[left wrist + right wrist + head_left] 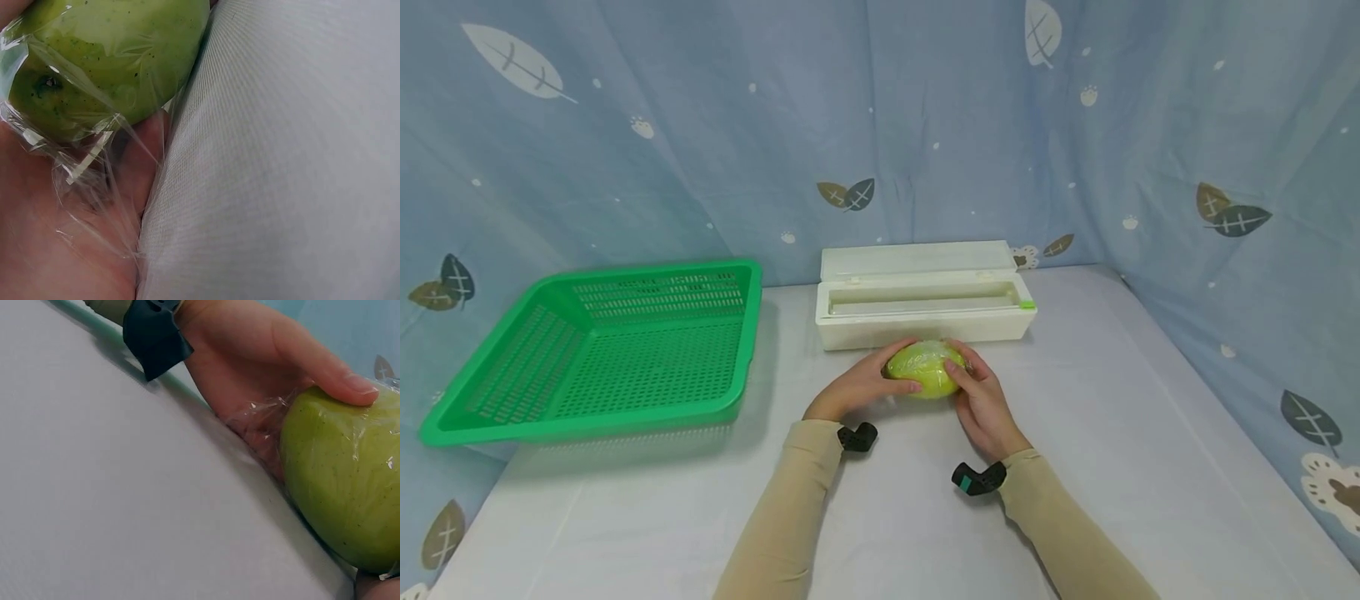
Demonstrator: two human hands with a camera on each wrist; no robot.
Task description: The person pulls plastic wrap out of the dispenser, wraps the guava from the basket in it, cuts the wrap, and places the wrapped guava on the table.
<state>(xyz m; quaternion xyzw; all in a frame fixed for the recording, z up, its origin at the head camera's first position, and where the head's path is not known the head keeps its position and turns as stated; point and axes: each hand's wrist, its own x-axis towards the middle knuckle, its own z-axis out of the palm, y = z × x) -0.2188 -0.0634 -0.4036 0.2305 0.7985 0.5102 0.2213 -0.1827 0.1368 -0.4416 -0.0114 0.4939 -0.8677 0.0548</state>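
Note:
A yellow-green mango (925, 368) wrapped in clear cling film is held low at the table, in front of a white cling film dispenser (925, 327). The left hand (865, 385) grips its left end, thumb on the near side. My right hand (983, 407) holds the right end, its thumb lying over the top of the fruit. In the left wrist view, loose crumpled film (94, 169) stretches from the mango's stem end across the palm. The right wrist view shows film (265, 419) bunched between the palm and the mango (344, 475). The fingertips beneath are partly hidden.
The dispenser's lid (917, 260) stands raised at the back, and a small green piece (1027, 305) sits at its right end. On the left is a green perforated basket (741, 367). White cloth (1120, 417) covers the table; a blue patterned curtain (700, 150) hangs behind.

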